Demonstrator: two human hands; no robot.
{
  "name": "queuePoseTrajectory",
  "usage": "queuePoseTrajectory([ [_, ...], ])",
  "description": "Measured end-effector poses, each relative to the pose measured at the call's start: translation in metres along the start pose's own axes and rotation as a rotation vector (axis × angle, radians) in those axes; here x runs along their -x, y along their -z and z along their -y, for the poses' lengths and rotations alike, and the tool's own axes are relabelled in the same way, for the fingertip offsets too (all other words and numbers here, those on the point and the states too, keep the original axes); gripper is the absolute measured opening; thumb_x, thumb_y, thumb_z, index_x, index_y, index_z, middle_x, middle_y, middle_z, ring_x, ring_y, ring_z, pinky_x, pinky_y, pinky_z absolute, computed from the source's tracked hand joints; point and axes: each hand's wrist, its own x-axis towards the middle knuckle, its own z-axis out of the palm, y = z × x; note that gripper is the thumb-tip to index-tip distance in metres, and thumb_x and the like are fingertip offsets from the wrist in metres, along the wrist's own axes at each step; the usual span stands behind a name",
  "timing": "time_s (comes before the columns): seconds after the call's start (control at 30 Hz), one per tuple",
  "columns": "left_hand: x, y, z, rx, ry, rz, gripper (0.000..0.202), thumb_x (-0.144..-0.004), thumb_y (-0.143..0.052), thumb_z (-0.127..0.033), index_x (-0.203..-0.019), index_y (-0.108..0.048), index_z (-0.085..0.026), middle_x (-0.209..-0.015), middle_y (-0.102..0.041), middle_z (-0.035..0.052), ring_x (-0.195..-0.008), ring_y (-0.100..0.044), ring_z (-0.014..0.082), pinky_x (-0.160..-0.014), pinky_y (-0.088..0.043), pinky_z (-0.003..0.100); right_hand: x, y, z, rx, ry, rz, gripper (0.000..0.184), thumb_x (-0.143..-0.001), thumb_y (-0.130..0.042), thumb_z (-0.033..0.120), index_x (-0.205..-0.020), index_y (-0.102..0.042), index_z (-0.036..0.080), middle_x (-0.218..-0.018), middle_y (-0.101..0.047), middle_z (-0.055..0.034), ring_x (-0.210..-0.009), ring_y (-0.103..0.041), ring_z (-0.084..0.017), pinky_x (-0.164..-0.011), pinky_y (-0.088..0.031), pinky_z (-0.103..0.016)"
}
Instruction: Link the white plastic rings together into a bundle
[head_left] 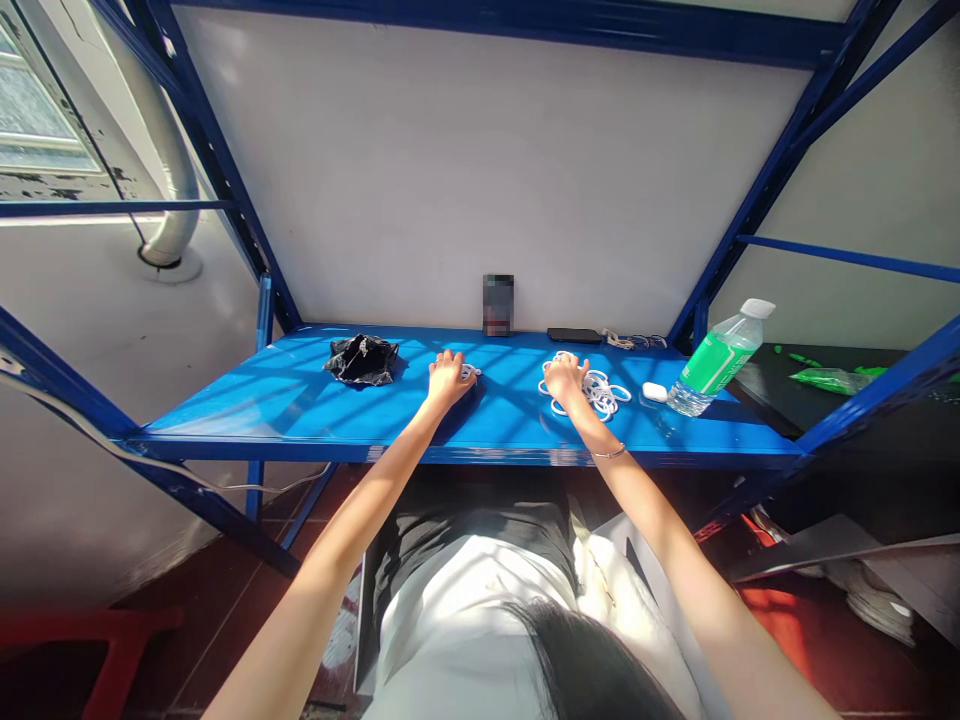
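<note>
White cord-like loops lie in a loose pile on the blue shelf top. My right hand is closed over the left side of this pile, its fingertips hidden among the loops. To the left, my left hand rests on the shelf top with curled fingers. A small white looped bundle shows at its thumb side, and the fingers are closed on it. How much each hand grips is hidden under the fingers.
A crumpled black plastic bag lies left of my hands. At the right stand a green-labelled bottle and a small white case. A dark box, a black phone-like slab and a coiled cable sit along the back wall.
</note>
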Motion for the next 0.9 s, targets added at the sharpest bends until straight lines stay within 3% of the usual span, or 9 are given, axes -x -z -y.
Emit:
queuePoseTrajectory([
  [0.1,0.0,0.002,-0.003,0.036,-0.043,-0.031,0.031,-0.092,-0.056,-0.032,-0.118,-0.059,-0.017,-0.124,-0.058,0.0174,-0.118,-0.053,0.0333,-0.091,-0.048,0.042,0.0,0.008,0.01,0.068,-0.125,-0.043,0.009,-0.086,-0.058,0.022,-0.087,-0.065,0.017,-0.115,-0.061,-0.0191,-0.121,-0.047,-0.04,-0.109,-0.024,-0.062],
  [0.23,0.005,0.004,-0.01,0.072,-0.157,-0.048,0.026,-0.093,-0.052,-0.028,-0.116,-0.06,-0.018,-0.12,-0.059,0.0145,-0.116,-0.055,0.0303,-0.088,-0.05,0.039,0.002,0.017,0.021,0.082,-0.111,-0.077,0.025,-0.093,-0.038,0.016,-0.093,-0.064,0.014,-0.116,-0.059,-0.0191,-0.115,-0.047,-0.033,-0.105,-0.028,-0.055],
  [0.33,0.017,0.001,-0.017,0.111,-0.324,-0.045,0.026,-0.094,-0.052,-0.024,-0.117,-0.06,-0.017,-0.119,-0.06,0.0146,-0.113,-0.058,0.0281,-0.086,-0.052,0.038,0.006,0.022,0.029,0.058,-0.107,-0.142,0.032,-0.095,-0.031,0.014,-0.101,-0.062,0.014,-0.115,-0.06,-0.0179,-0.114,-0.047,-0.031,-0.102,-0.031,-0.05],
  [0.5,0.041,-0.005,-0.029,0.195,-0.548,0.009,0.028,-0.095,-0.052,-0.025,-0.121,-0.061,-0.016,-0.127,-0.061,0.0157,-0.116,-0.06,0.0267,-0.094,-0.053,0.039,0.013,0.035,0.046,-0.003,0.014,-0.302,0.037,-0.097,-0.029,0.018,-0.105,-0.065,0.015,-0.116,-0.063,-0.0178,-0.111,-0.052,-0.03,-0.1,-0.037,-0.048],
  [0.67,0.051,-0.005,-0.03,0.185,-0.54,0.111,0.03,-0.1,-0.044,-0.03,-0.12,-0.062,-0.016,-0.127,-0.064,0.0133,-0.115,-0.063,0.0266,-0.095,-0.055,0.04,0.029,0.047,0.057,-0.211,0.185,-0.45,0.038,-0.096,-0.032,0.021,-0.112,-0.067,0.017,-0.119,-0.063,-0.0155,-0.114,-0.055,-0.028,-0.101,-0.044,-0.046],
  [0.73,0.052,-0.004,-0.029,0.184,-0.526,0.114,0.031,-0.099,-0.043,-0.029,-0.12,-0.062,-0.016,-0.129,-0.064,0.0136,-0.117,-0.063,0.0272,-0.097,-0.055,0.041,0.041,0.048,0.058,-0.366,0.237,-0.399,0.039,-0.096,-0.034,0.024,-0.113,-0.069,0.018,-0.121,-0.063,-0.0138,-0.115,-0.057,-0.026,-0.101,-0.046,-0.043],
  [0.8,0.052,-0.003,-0.03,0.198,-0.515,0.116,0.031,-0.099,-0.044,-0.028,-0.123,-0.061,-0.016,-0.13,-0.064,0.0139,-0.118,-0.063,0.0277,-0.098,-0.054,0.042,0.054,0.047,0.059,-0.556,0.266,-0.246,0.036,-0.095,-0.04,0.03,-0.111,-0.071,0.022,-0.121,-0.063,-0.0106,-0.115,-0.059,-0.025,-0.098,-0.05,-0.041],
  [0.9,0.053,-0.002,-0.031,0.246,-0.496,0.107,0.035,-0.099,-0.047,-0.031,-0.131,-0.055,-0.018,-0.133,-0.063,0.0142,-0.12,-0.063,0.0281,-0.098,-0.055,0.041,0.072,0.044,0.061,-0.918,0.168,0.003,0.033,-0.09,-0.052,0.039,-0.112,-0.073,0.026,-0.129,-0.063,-0.0079,-0.11,-0.063,-0.025,-0.091,-0.055,-0.04],
])
